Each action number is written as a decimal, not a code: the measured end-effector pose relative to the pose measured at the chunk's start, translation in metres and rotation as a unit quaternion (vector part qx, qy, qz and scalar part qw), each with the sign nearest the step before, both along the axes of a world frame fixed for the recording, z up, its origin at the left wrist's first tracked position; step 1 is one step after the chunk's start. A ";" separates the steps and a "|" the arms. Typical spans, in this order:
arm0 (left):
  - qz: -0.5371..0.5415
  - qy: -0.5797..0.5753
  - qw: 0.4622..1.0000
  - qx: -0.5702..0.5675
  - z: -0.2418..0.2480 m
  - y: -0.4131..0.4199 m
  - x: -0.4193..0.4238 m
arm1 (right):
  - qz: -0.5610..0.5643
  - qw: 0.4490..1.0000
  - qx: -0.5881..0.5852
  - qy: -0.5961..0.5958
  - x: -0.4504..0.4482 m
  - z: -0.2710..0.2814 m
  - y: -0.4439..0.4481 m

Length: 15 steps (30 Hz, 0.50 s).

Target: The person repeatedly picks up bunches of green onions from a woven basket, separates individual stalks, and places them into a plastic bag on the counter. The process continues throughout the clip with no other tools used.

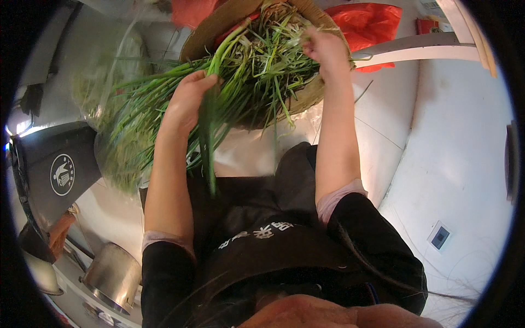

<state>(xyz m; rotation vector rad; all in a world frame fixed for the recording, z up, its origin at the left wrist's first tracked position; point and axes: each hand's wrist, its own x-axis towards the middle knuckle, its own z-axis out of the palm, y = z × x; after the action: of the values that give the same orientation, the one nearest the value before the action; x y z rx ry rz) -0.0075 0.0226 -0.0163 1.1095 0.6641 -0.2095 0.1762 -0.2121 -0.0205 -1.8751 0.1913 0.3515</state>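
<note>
My left hand (190, 96) grips a stalk of green onion (221, 51), its pale end pointing up and its dark leaves hanging toward my lap. Under and beyond that hand, more long green onion leaves (141, 96) fan out to the left. My right hand (326, 47) is above the right side of a cardboard box (201, 35), its fingers curled together; motion blur hides whether anything is between them. Heaped in the box is a tangle of onion leaves, dry skins and roots (279, 49). A dark apron (254, 229) bearing writing covers my front.
At the left is a clear plastic bag (110, 74) beside a black bin (67, 160). A metal pot (112, 272) stands at lower left. Red plastic bags (365, 24) lie behind the box, near a pale furniture frame (426, 51). The white wall (463, 135) rises on my right.
</note>
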 end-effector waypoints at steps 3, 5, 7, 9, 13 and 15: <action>-0.011 -0.002 0.999 0.041 -0.001 -0.007 0.002 | 0.241 0.878 -0.397 -0.111 -0.028 -0.007 0.028; -0.032 -0.018 0.996 0.076 -0.001 -0.008 0.002 | 0.271 0.937 -0.201 -0.086 -0.040 -0.008 0.047; -0.049 -0.036 0.991 0.120 -0.002 -0.011 0.002 | 0.286 0.958 -0.014 -0.026 -0.051 -0.007 0.062; -0.051 -0.067 0.990 0.114 -0.003 -0.013 0.003 | 0.291 0.939 0.169 0.064 -0.060 -0.006 0.072; -0.053 -0.114 0.987 0.103 -0.005 -0.014 0.002 | 0.275 0.934 0.182 0.137 -0.067 -0.002 0.077; -0.068 -0.108 0.982 0.143 -0.006 -0.014 0.002 | 0.250 0.943 0.196 0.102 -0.067 -0.001 0.076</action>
<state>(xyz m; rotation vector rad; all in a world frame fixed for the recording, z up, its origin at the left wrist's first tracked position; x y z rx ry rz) -0.0056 0.0088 -0.0225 1.4329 0.4324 -0.1096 0.1093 -0.1356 -0.0219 -1.4678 -0.2136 0.8678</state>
